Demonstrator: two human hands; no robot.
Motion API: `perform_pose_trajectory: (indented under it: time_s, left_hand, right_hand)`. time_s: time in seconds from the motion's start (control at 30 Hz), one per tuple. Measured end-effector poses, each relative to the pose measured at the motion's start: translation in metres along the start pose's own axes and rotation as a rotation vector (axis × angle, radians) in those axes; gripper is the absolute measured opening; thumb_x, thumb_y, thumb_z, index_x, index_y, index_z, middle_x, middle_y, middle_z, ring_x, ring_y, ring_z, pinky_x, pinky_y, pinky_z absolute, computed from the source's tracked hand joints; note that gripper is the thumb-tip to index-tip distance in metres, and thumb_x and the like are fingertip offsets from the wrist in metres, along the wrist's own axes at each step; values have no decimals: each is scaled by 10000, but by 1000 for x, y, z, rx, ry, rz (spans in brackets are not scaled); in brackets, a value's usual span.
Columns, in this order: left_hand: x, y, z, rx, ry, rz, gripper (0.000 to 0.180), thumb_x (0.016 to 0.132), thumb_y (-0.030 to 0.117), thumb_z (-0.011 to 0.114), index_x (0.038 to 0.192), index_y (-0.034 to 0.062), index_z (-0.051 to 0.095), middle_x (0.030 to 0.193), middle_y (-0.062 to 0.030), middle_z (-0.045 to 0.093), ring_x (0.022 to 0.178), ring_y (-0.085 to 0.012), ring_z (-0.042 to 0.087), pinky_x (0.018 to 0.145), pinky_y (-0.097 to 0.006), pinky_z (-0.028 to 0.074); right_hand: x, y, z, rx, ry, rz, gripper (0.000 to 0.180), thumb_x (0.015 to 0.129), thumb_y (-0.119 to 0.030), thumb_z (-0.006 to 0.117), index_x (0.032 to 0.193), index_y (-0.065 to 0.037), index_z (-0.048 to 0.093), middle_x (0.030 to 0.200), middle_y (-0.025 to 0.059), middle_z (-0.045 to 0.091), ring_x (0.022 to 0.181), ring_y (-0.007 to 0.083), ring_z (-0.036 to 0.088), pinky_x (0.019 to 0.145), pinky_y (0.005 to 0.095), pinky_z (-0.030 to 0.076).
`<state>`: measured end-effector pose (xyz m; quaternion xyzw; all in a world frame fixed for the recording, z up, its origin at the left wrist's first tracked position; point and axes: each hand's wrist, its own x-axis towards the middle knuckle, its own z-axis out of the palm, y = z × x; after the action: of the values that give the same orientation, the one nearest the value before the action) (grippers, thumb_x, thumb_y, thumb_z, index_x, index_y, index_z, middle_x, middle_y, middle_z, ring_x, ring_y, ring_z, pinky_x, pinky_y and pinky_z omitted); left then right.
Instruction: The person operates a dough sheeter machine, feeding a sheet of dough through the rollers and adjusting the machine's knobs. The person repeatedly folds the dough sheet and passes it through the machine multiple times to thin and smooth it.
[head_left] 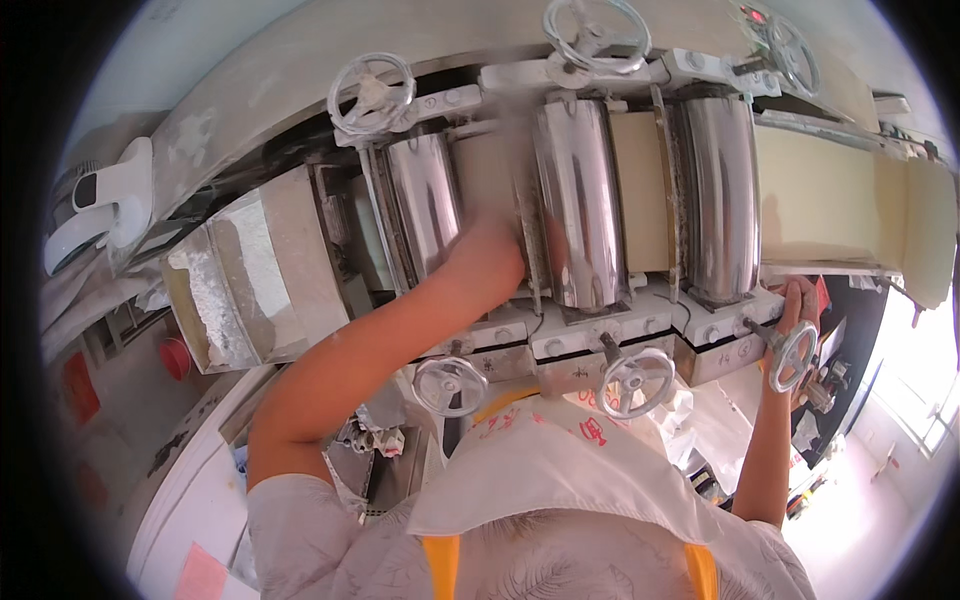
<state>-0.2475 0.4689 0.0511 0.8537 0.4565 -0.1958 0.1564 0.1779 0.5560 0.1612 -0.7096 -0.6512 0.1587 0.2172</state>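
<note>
Daylight glares through a barred window (912, 392) at the right, near a long pale metal machine (597, 338) carrying three mirror-bright steel rollers (580, 200). White powder (265, 270) lies in a tan open trough (305, 262) at its left end. One smooth cream-coloured sheet (820, 200) stretches out right of the right-hand roller. From here, the person's left hand (497, 243) reaches between the left and middle rollers, too blurred to tell its opening or grip. Their right hand (797, 298), fingers raised, is just beside a spoked silver handwheel (794, 357); I cannot tell whether it holds anything.
</note>
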Motion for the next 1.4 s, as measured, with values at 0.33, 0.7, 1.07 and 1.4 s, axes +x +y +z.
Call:
perform_pose_trajectory:
  time_s: [0.33,0.7,1.07,1.4]
  left_hand:
    - [4,-3,3,53,94,-41,232,830,170,653,971,55,795,1005,-121,726,1082,-300,640,1105,-613,362]
    - [-25,-24,-26,-329,200,-19,236,823,-11,601,1026,21,718,1079,-160,683,1050,-334,642,1054,-449,475]
    - [-110,95,-121,-1133,705,-486,513,779,134,817,1225,-12,610,1107,-155,621,946,-278,614,848,-382,507]
    - [-47,217,-133,-1188,947,-1016,1009,629,303,993,1410,-41,454,1304,-207,516,1103,-332,548,899,-409,497]
  right_hand:
    - [-2,-6,1,-2,29,-77,217,1052,-154,546,1079,-12,707,867,64,649,781,132,591,740,280,498]
    - [-4,4,3,212,1,-43,248,1069,-195,548,1061,1,700,949,64,630,859,143,567,797,288,459]
    - [31,10,-27,129,-130,-67,198,1039,-136,585,1092,-3,721,822,56,657,738,121,577,704,279,489]
    - [88,-90,-24,533,-507,-556,164,1012,2,531,982,69,678,768,44,580,685,88,471,614,249,347]
